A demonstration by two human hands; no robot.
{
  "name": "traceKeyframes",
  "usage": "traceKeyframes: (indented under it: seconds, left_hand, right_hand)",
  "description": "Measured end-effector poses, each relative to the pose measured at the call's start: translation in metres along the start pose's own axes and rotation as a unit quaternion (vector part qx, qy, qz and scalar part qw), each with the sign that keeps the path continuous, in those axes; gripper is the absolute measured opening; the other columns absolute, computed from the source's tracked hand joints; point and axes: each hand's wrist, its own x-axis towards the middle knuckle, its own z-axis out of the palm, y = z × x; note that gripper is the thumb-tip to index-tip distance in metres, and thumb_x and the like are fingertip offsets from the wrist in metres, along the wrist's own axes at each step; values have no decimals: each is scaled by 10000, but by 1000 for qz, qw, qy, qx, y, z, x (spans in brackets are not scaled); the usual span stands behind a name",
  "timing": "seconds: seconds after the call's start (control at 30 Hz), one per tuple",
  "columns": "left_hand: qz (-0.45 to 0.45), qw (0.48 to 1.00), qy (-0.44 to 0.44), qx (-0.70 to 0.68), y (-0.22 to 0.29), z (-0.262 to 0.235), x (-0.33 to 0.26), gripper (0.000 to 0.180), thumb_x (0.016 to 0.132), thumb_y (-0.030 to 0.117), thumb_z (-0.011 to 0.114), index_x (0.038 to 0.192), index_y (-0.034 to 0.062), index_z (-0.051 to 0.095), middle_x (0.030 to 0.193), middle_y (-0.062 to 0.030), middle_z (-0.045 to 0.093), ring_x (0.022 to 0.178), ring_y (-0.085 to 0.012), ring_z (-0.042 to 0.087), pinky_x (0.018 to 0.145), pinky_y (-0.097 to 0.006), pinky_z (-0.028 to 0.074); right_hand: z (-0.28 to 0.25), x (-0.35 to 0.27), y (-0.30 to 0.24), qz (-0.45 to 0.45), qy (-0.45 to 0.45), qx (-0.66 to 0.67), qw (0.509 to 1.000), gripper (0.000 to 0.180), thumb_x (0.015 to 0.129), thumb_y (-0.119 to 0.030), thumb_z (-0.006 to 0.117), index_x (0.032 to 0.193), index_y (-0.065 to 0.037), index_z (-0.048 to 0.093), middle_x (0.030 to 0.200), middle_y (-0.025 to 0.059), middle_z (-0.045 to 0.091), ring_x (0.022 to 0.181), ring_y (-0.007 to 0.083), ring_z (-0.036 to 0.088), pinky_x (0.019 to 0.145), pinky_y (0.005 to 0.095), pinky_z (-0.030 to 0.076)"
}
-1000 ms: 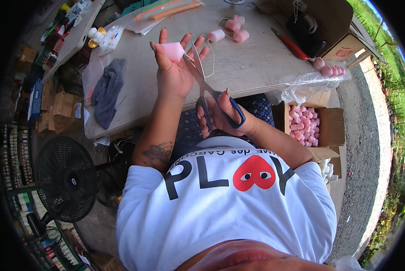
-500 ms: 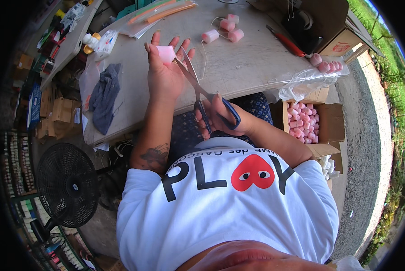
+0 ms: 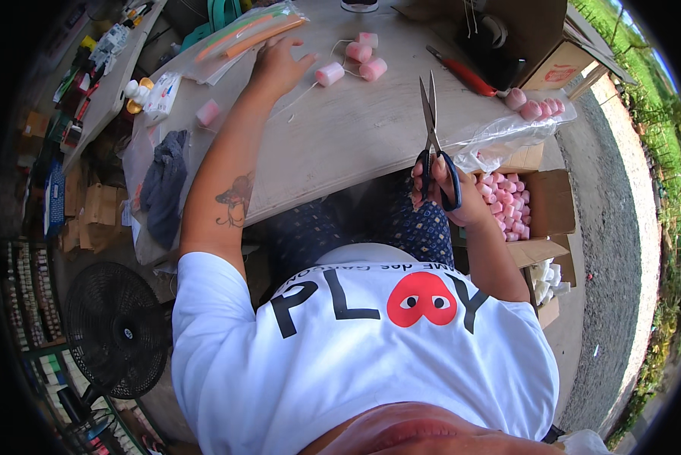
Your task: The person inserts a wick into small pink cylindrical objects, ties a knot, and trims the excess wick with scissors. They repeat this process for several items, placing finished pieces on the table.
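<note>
My left hand [image 3: 278, 67] stretches over the far side of the table, its fingers apart and nothing seen in them. It is nearest the end of a clear plastic bag of orange sticks [image 3: 258, 36]; whether the fingertips touch it I cannot tell. My right hand [image 3: 450, 188] grips dark-handled scissors [image 3: 430, 125], points away from me and blades slightly apart, at the table's front edge. A single pink cylinder [image 3: 208, 112] lies left of my left forearm. Several pink-and-white cylinders [image 3: 359, 52] sit beyond my left hand's right side, with a thin white string among them.
Red-handled pliers [image 3: 473, 77] lie before an open cardboard box [image 3: 560, 67]. Pink cylinders [image 3: 531, 109] rest on clear plastic at the table's right. Below stands a carton of pink pieces [image 3: 551, 199]. A dark cloth [image 3: 166, 186] hangs at the left edge; a black fan [image 3: 120, 330] stands nearby.
My left hand has let go of the pink cylinder, which now lies at the table's left, and has reached farther out. My right hand has drawn the scissors away to the right.
</note>
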Motion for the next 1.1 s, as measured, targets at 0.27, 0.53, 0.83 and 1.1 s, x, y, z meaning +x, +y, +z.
traceKeyframes:
  seconds: [0.27, 0.53, 0.83, 1.1]
  left_hand:
    - [-40, 971, -232, -34, 57, 111, 113, 686, 699, 451, 747, 1224, 48, 569, 1167, -167, 613, 1082, -304, 588, 924, -362, 454]
    - [-79, 853, -19, -516, 54, 42, 96, 470, 850, 394, 669, 1153, 44, 589, 1095, -55, 648, 1005, -182, 591, 857, -340, 451]
    - [-31, 618, -44, -784, 58, -64, -92, 355, 978, 323, 458, 1226, 68, 473, 1303, -160, 500, 1211, -366, 494, 998, -401, 447]
    - [-82, 550, 31, -831, 65, -34, -155, 378, 951, 420, 478, 1271, 227, 421, 1360, -158, 433, 1211, -447, 468, 1012, -467, 429]
  right_hand:
    - [-10, -12, -10, -34, 8, -86, 996, 409, 917, -401, 597, 1057, -19, 554, 782, 9, 508, 700, 102, 548, 674, 261, 480]
    - [-29, -24, -8, -39, 33, -52, 997, 408, 920, -386, 593, 1086, -16, 545, 855, 43, 547, 748, 133, 579, 693, 283, 486]
    - [35, -7, 15, 7, -256, 82, 963, 739, 766, -669, 608, 1095, -11, 529, 917, 83, 550, 806, 179, 572, 766, 312, 474]
    - [81, 23, 29, 85, -295, 139, 941, 646, 866, -661, 451, 1036, -45, 545, 879, 74, 544, 789, 169, 560, 753, 309, 480]
